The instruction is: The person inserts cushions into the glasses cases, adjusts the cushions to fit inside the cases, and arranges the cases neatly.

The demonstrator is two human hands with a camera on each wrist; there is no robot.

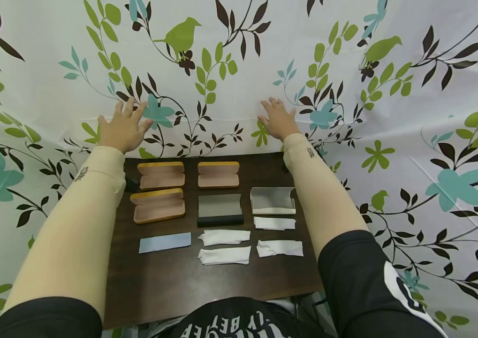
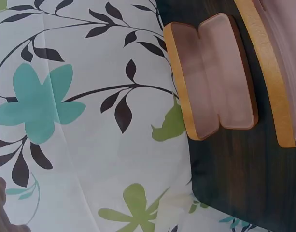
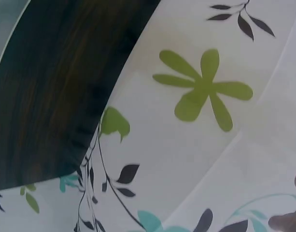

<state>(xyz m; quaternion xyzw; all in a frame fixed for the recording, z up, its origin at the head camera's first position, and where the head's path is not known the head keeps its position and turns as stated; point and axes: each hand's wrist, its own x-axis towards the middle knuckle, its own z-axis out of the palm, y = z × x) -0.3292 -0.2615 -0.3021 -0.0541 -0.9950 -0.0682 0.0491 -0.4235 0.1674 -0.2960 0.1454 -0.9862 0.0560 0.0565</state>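
My left hand [image 1: 122, 127] is held out past the table's far edge, fingers spread, in front of the patterned curtain. Likewise my right hand [image 1: 279, 119] reaches beyond that edge with its fingers extended and holds nothing. Nearest the left hand stands an open glasses case [image 1: 162, 181], orange outside and pink inside. Two more of that kind are a second orange case [image 1: 218, 180] and a third case [image 1: 159, 211]. A black glasses case [image 1: 220, 219] with grey lining lies open in the middle, and a silver-white case [image 1: 272, 202] is open at the right.
On the dark table [image 1: 154, 286], a folded blue cloth [image 1: 164, 242] lies at the left. Several folded white cloths [image 1: 224, 256] lie in the middle and at the right. A white curtain [image 1: 239, 89] with leaves and birds hangs behind the table and at both sides.
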